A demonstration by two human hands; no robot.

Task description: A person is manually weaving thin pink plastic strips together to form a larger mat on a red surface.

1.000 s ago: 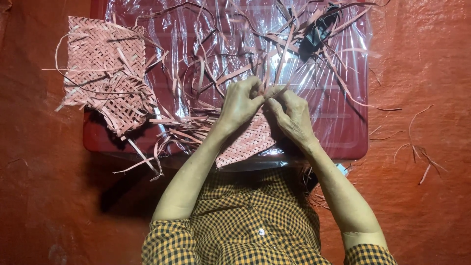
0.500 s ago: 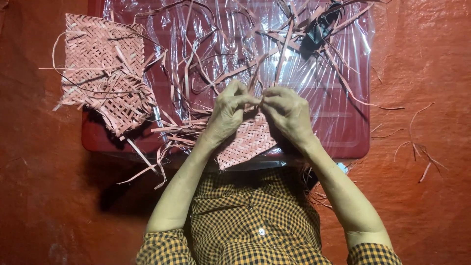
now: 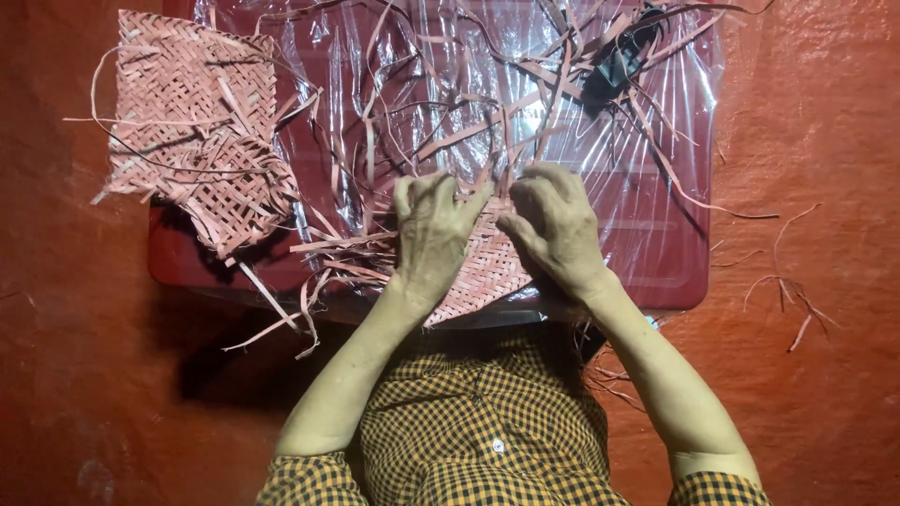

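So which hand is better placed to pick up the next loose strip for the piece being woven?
Probably the right hand: its curled fingers sit at the weave's upper edge, beside the loose strips. The left hand lies flat on the woven piece, pinning it.

Pretty much everything was red or pink. The floor (image 3: 825, 122) was a mottled orange-red. The low table (image 3: 670, 267) was a deeper, glossy maroon, with a clear plastic sheet (image 3: 441, 84) over it that flashed white glare streaks. The loose strips (image 3: 469, 136) were pale dusty pink, same as the woven piece (image 3: 483, 272), which had a tight diagonal criss-cross pattern. The finished mat (image 3: 192, 122) was the same pink, in a checkered basket weave. A small black object (image 3: 614, 61) sat among the strips. The shirt (image 3: 487, 422) was mustard yellow and black gingham with white buttons.
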